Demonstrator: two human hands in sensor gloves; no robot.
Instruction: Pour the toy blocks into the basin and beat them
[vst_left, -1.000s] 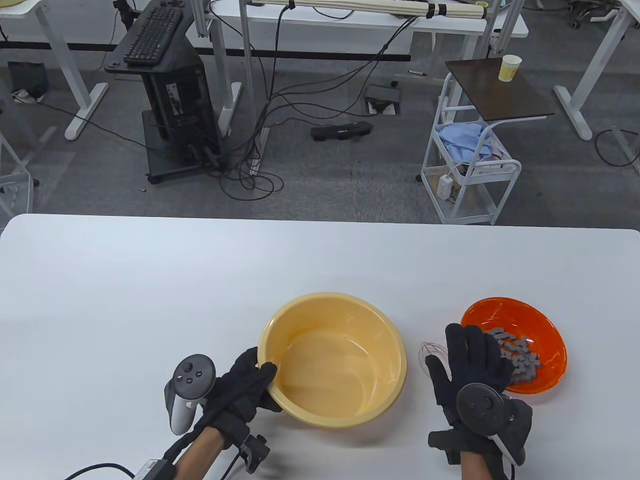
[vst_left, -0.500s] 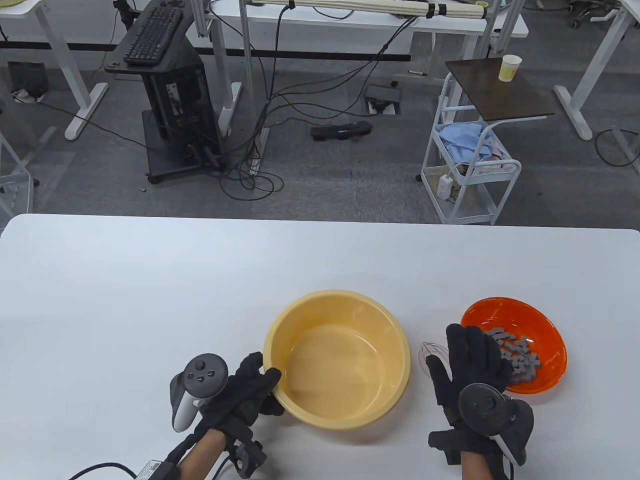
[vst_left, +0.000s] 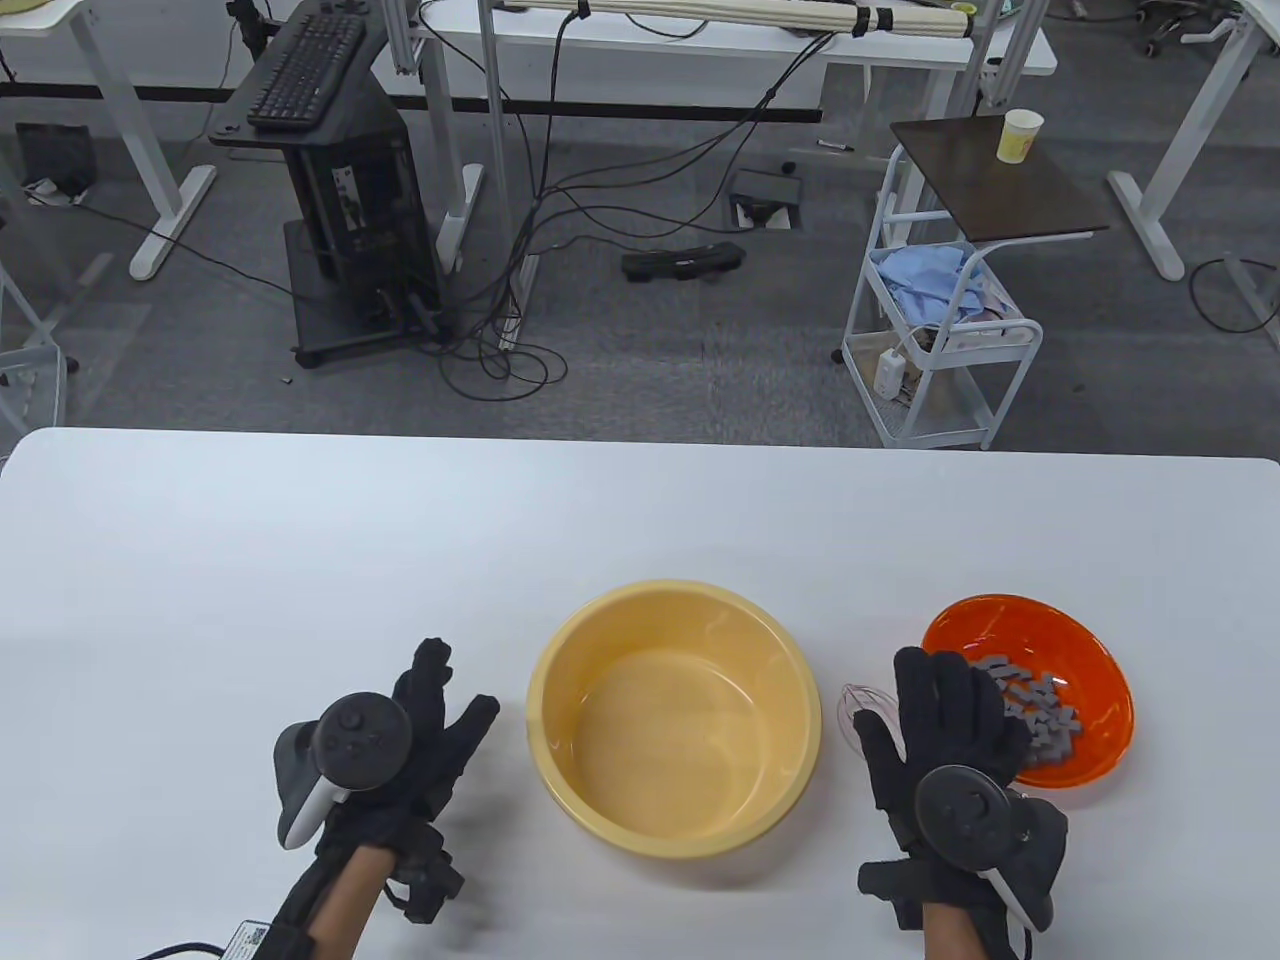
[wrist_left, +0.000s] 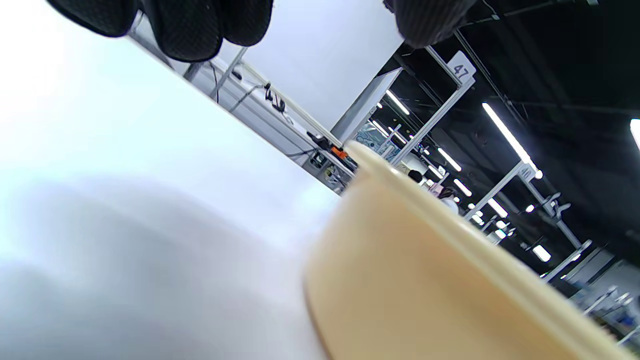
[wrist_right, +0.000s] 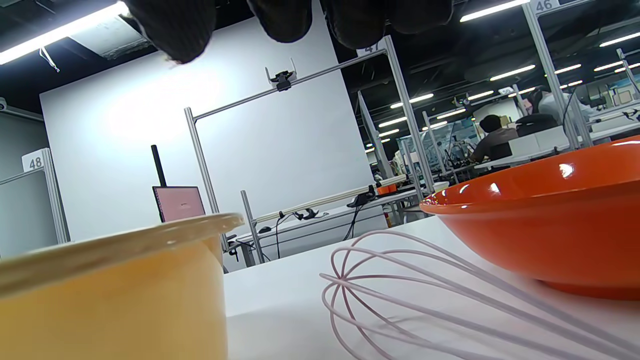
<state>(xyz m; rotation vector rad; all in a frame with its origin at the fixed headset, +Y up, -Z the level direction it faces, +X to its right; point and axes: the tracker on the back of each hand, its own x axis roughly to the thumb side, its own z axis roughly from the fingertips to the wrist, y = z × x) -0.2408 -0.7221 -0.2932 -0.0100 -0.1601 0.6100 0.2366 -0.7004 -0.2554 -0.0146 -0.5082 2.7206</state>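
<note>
An empty yellow basin stands on the white table, also seen low in the left wrist view as the basin and in the right wrist view as the basin. To its right an orange bowl holds several grey toy blocks; the bowl fills the right wrist view's right side. A pale pink whisk lies between basin and bowl, its wires close to the camera. My left hand lies flat, fingers straight, left of the basin and apart from it. My right hand hovers flat over the whisk and the bowl's near rim.
Beyond the table's far edge are a black stand with a keyboard, floor cables and a white cart beside a small brown table with a paper cup.
My left hand let go of the basin's rim and moved left, fingers straightening. The basin, tilted and shifted right a moment before, now sits flat. My right hand stayed put.
</note>
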